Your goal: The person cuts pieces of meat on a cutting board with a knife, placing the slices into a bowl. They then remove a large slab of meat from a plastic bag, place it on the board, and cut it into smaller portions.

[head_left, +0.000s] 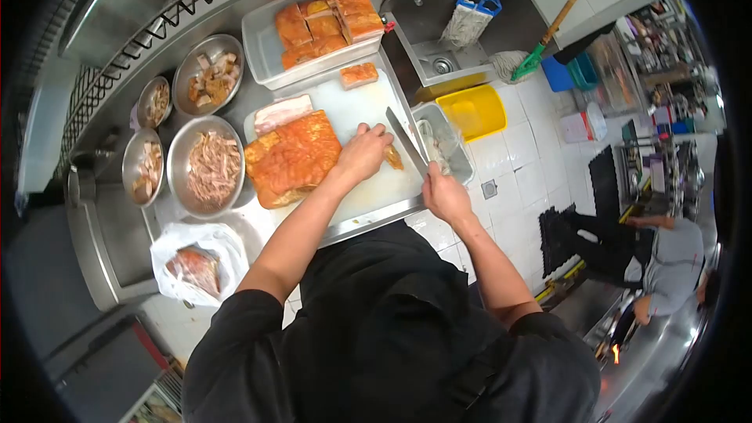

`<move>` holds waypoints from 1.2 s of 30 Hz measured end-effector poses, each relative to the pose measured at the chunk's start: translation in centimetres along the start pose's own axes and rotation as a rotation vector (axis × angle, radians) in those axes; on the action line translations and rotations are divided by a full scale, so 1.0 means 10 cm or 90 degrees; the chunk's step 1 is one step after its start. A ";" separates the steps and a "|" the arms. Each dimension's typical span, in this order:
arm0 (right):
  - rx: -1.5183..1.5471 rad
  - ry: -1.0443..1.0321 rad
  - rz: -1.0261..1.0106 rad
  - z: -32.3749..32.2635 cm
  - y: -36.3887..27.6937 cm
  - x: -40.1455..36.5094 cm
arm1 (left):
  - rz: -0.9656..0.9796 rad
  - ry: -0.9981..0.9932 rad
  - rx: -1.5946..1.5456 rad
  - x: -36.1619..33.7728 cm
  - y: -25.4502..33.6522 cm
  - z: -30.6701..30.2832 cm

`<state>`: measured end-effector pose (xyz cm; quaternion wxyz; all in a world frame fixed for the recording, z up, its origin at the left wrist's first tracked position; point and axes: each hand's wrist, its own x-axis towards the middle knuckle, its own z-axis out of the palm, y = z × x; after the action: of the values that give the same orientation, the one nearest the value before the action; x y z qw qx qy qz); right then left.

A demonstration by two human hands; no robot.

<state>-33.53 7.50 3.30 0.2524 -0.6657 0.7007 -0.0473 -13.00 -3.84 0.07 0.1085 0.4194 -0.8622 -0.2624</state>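
Note:
My right hand point(446, 197) is wrapped round the handle of a long knife point(407, 139), its blade pointing up and away over the right edge of the white cutting board point(362, 192). My left hand point(365, 153) is over the board at the right edge of a large slab of crispy roast pork point(291, 158), fingers bent with their tips slightly apart. Nothing shows in its grasp, though the palm is hidden. Close to its thumb side lies a small browned scrap point(394, 158). A pale-sided pork strip point(282, 113) lies behind the slab, and a cut block of pork point(359, 75) is farther back.
A white tub point(262, 63) holds several pork blocks. Metal bowls point(205, 164) of cut meat stand left, above a plastic bag point(168, 266) with meat inside. Right are a clear bin point(462, 158), a yellow bin point(489, 110), a sink and mops. Another person point(674, 262) works near a flame.

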 end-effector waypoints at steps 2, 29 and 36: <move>0.004 -0.020 -0.034 -0.01 0.07 0.11 | -0.062 0.015 0.019 0.03 0.13 0.04; -0.068 -0.170 -0.136 -0.16 -0.17 0.35 | -0.094 0.401 -0.017 -0.30 0.19 0.63; -0.067 -0.188 -0.133 -0.35 -0.30 0.40 | -0.084 0.387 -0.019 -0.31 0.17 0.62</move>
<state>-32.22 2.37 6.40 0.3112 -0.7468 0.5845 0.0615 -14.74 1.64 -4.09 0.3504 0.5321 -0.7572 -0.1437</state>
